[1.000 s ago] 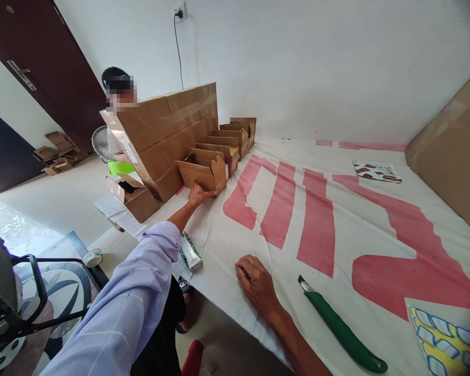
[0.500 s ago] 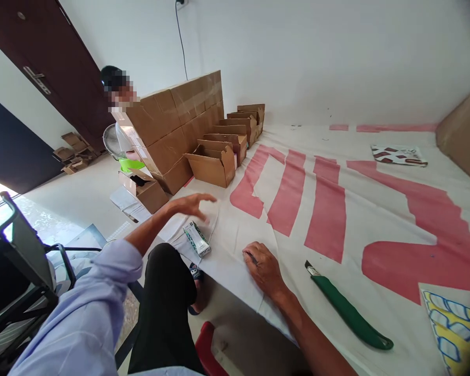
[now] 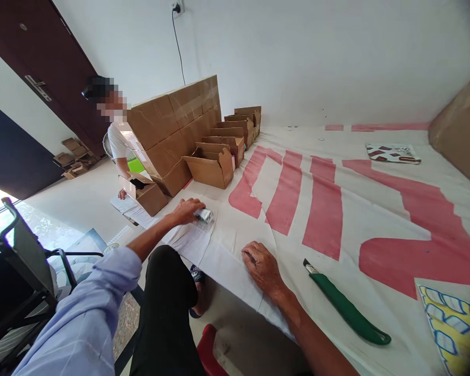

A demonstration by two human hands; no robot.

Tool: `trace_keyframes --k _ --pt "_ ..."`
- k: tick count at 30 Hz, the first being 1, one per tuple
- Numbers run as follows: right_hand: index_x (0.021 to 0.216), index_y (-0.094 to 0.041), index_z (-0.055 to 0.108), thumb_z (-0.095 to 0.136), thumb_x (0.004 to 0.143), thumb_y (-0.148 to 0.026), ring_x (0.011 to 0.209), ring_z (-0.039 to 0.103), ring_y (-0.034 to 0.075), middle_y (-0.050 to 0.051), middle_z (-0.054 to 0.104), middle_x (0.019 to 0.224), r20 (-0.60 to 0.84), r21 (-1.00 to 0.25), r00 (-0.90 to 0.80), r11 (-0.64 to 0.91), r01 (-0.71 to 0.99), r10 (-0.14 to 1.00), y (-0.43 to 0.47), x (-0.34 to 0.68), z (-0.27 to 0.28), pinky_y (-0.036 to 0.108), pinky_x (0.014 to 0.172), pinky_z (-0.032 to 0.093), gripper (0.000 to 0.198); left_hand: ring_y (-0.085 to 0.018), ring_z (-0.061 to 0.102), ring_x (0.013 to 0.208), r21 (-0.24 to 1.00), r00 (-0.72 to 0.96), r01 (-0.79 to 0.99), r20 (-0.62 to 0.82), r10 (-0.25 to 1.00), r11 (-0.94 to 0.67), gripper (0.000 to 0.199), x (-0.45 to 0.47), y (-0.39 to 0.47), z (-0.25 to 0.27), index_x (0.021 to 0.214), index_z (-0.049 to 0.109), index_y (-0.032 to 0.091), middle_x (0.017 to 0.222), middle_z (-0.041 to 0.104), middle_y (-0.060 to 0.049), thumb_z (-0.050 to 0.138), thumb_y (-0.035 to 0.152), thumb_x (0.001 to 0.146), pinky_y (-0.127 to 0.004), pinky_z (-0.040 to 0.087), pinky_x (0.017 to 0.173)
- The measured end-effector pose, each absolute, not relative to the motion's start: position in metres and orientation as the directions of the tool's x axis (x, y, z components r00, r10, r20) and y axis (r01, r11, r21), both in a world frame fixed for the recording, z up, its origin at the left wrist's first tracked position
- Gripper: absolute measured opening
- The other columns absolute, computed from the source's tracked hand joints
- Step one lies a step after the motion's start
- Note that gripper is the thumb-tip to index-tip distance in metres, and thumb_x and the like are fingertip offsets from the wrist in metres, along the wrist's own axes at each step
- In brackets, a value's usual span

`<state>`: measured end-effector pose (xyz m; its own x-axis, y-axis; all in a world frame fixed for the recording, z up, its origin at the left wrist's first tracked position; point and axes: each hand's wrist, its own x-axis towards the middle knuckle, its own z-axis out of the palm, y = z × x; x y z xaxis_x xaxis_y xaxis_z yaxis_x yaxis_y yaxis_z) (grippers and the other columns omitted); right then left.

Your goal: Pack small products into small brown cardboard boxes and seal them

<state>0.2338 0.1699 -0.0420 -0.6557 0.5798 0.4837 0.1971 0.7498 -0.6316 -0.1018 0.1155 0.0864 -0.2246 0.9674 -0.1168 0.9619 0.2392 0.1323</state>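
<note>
My left hand (image 3: 187, 210) is closed around one end of a small white and green box (image 3: 204, 215), over the left front part of the table; the box is slightly blurred. On the cloth nearer the middle, my right hand (image 3: 261, 267) rests with its fingers curled. A small dark thing shows at its fingers, too little of it to name. To the right of that hand lies a green-handled utility knife (image 3: 348, 308) with its blade tip pointing away from me.
Open cardboard boxes (image 3: 207, 171) stand in a row before a stacked carton wall (image 3: 174, 125). Another open carton (image 3: 151, 197) is by the table's left edge, near a person (image 3: 117, 141). A white-and-red printed cloth (image 3: 284, 250) covers the table. Flat packets (image 3: 394, 153) lie rightward.
The small box lay on the table, and my left hand hovered open above it. Now that hand grips the box, which has moved away from me. The person at left has leaned into fuller view.
</note>
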Motion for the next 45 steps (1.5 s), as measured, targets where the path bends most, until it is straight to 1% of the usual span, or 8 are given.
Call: trace_keyframes --k 6,11,14,18,24,35,42,45 --pt "0.091 -0.024 0.07 0.054 0.1 -0.015 0.09 0.067 0.022 0.005 0.075 0.094 0.49 -0.629 -0.655 0.753 0.191 0.576 0.17 0.235 -0.044 0.036 0.082 0.052 0.02 -0.035 0.054 0.143 0.142 -0.329 0.935 0.01 0.944 0.324 0.052 -0.136 0.209 0.09 0.128 0.073 0.033 0.144 0.067 -0.009 0.078 0.013 0.081 -0.048 0.041 0.118" --pt "0.092 -0.024 0.069 0.054 0.102 -0.017 0.091 0.066 0.023 0.005 0.075 0.094 0.487 -0.636 -0.658 0.749 0.184 0.575 0.17 0.236 -0.045 0.036 0.081 0.051 0.02 -0.035 0.047 0.15 0.212 -0.445 0.885 0.117 0.888 0.415 0.06 -0.13 0.22 0.063 0.139 0.065 0.029 0.158 0.055 -0.013 0.077 0.014 0.082 -0.045 0.042 0.119" --pt "0.092 -0.024 0.07 0.054 0.102 -0.018 0.092 0.067 0.023 0.005 0.075 0.095 0.485 -0.638 -0.66 0.748 0.181 0.574 0.17 0.235 -0.045 0.036 0.082 0.051 0.02 -0.035 0.056 0.141 0.286 -0.552 0.818 0.147 0.821 0.499 0.052 -0.119 0.213 0.044 0.139 0.058 0.026 0.148 0.062 -0.015 0.075 0.025 0.09 -0.045 0.048 0.111" --pt "0.091 -0.025 0.069 0.055 0.101 -0.017 0.09 0.067 0.023 0.005 0.075 0.093 0.484 -0.642 -0.655 0.744 0.185 0.58 0.17 0.235 -0.044 0.037 0.081 0.052 0.019 -0.031 0.069 0.119 0.399 -0.64 0.731 0.116 0.76 0.554 0.042 -0.106 0.22 0.028 0.134 0.053 0.029 0.126 0.074 -0.009 0.071 0.038 0.097 -0.041 0.053 0.098" --pt "0.089 -0.026 0.068 0.054 0.1 -0.02 0.087 0.067 0.024 0.005 0.074 0.09 0.496 -0.64 -0.648 0.748 0.177 0.578 0.172 0.234 -0.044 0.038 0.079 0.052 0.019 -0.031 0.068 0.127 0.51 -0.696 0.653 0.112 0.709 0.561 0.042 -0.101 0.252 0.026 0.134 0.051 0.028 0.136 0.072 -0.012 0.071 0.034 0.098 -0.042 0.05 0.103" --pt "0.091 -0.028 0.071 0.054 0.104 -0.032 0.087 0.071 0.027 0.007 0.076 0.092 0.509 -0.653 -0.66 0.747 0.123 0.553 0.186 0.234 -0.053 0.04 0.077 0.055 0.022 -0.034 0.063 0.14 0.576 -0.63 0.677 0.132 0.766 0.458 0.054 -0.102 0.257 0.032 0.142 0.054 0.02 0.148 0.067 -0.023 0.076 0.024 0.093 -0.043 0.049 0.113" --pt "0.089 -0.027 0.073 0.055 0.103 -0.039 0.086 0.072 0.028 0.009 0.077 0.092 0.462 -0.694 -0.688 0.711 0.114 0.561 0.191 0.238 -0.044 0.042 0.079 0.057 0.026 -0.034 0.069 0.127 0.567 -0.494 0.762 0.196 0.847 0.314 0.053 -0.08 0.212 0.05 0.136 0.066 0.022 0.13 0.075 -0.017 0.077 0.015 0.085 -0.047 0.054 0.112" --pt "0.088 -0.026 0.072 0.056 0.101 -0.04 0.086 0.072 0.028 0.009 0.078 0.092 0.439 -0.717 -0.682 0.686 0.125 0.584 0.19 0.239 -0.04 0.041 0.08 0.058 0.026 -0.033 0.06 0.139 0.546 -0.431 0.811 0.314 0.846 0.21 0.048 -0.066 0.163 0.07 0.136 0.068 0.027 0.139 0.069 -0.014 0.074 0.018 0.089 -0.05 0.048 0.123"
